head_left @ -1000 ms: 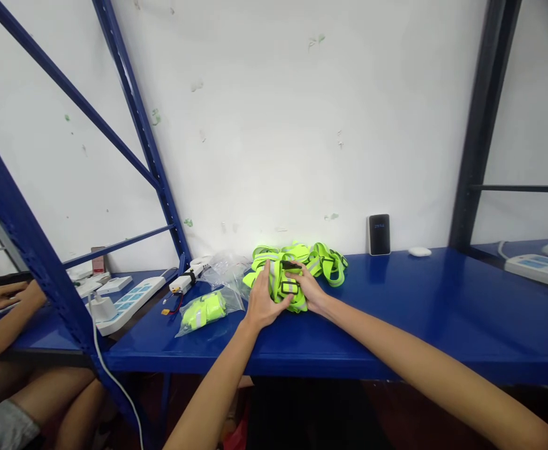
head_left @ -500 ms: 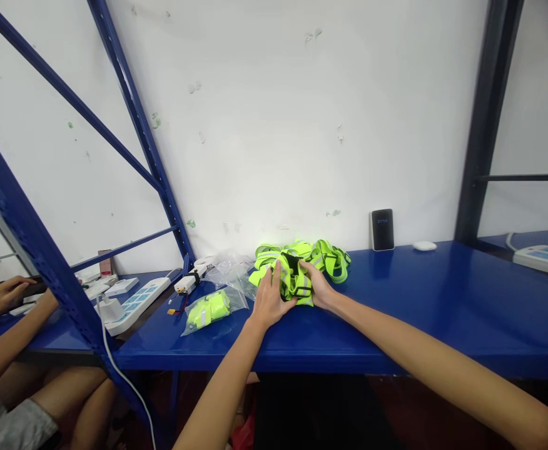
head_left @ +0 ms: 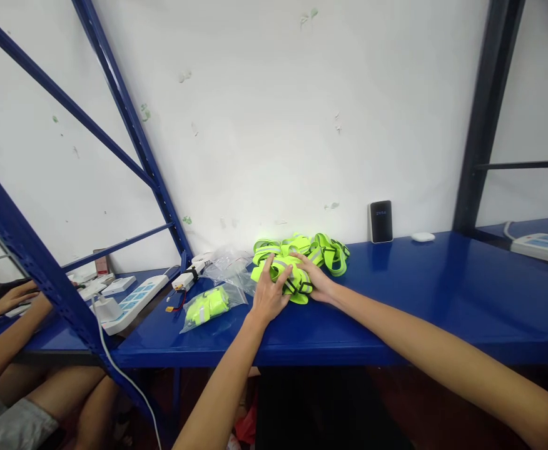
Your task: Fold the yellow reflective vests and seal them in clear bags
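Observation:
A bunched neon-yellow reflective strap [head_left: 281, 265] with grey stripes is between my two hands, low over the table. My left hand [head_left: 269, 299] grips its near left side, thumb and fingers curled on the webbing. On the right side, my right hand [head_left: 318, 281] is closed round the same bundle, its fingers partly hidden by the folds. Behind it, more looped yellow straps [head_left: 333, 255] with dark edging lie against the wall. To the left of my left hand, a clear plastic bag [head_left: 208, 305] contains another folded yellow strap.
Crumpled clear plastic [head_left: 227, 269] and a white battery pack [head_left: 187, 279] with a yellow plug lie left on the blue table [head_left: 424, 300]. A black box-shaped device [head_left: 381, 222] and a white oval object [head_left: 423, 237] are at the back right. Beyond the blue post, another person's hand [head_left: 15, 297] shows.
My hands have turned and pressed the bundle together; the black patch seen on it before is now covered by yellow webbing. The whole view has shifted slightly.

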`<state>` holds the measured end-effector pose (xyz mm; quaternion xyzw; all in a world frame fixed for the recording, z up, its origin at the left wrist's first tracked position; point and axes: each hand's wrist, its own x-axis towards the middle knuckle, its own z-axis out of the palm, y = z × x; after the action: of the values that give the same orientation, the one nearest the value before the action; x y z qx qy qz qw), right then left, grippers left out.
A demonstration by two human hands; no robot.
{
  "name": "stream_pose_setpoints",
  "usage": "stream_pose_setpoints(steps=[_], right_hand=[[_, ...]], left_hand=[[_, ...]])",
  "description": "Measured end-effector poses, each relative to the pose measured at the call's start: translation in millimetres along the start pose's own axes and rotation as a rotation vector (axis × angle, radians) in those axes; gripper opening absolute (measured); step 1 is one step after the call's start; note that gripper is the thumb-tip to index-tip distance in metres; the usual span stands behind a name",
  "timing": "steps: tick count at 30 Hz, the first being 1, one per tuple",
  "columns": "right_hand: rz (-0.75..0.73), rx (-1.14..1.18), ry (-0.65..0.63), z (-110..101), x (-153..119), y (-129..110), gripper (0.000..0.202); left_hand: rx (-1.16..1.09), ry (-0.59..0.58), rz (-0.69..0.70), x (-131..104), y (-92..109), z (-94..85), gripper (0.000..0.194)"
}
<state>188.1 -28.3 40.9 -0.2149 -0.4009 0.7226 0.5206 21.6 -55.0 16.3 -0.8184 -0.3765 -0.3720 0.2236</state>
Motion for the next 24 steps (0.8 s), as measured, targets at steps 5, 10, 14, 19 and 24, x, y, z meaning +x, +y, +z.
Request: stream_pose_setpoints(steps=[5,10,14,19,24], right_hand=[[-0.033,-0.023,0.021,-3.9,2.7,4.3,0.02],[0.05,-0.122,-0.02,-8.3,1.4,3.3,0.019],[0.006,-0.16,-0.214,-6.5,-3.5,-1.2,0.028],[-0.192,-0.421,-0.337,-6.5,-3.3,-5.7,0.039],[-0.233,-0.668,-0.346,-12.3,-3.5,-15.3,0.037]], left_hand=[[0.013,-0.004,0.0,0.3,-2.5,1.9,0.08],[-0.032,0.004,-0.064,-3.6,-7.4,5.2,0.067],[-0.112,0.039,-0.294,-3.8,-10.7,3.2,0.068],[-0.176,-0.008,-0.535,0.2,-11.1,-5.0,0.068],[-0.191,-0.043,-0.562,1.0,-10.0,-8.1,0.064]])
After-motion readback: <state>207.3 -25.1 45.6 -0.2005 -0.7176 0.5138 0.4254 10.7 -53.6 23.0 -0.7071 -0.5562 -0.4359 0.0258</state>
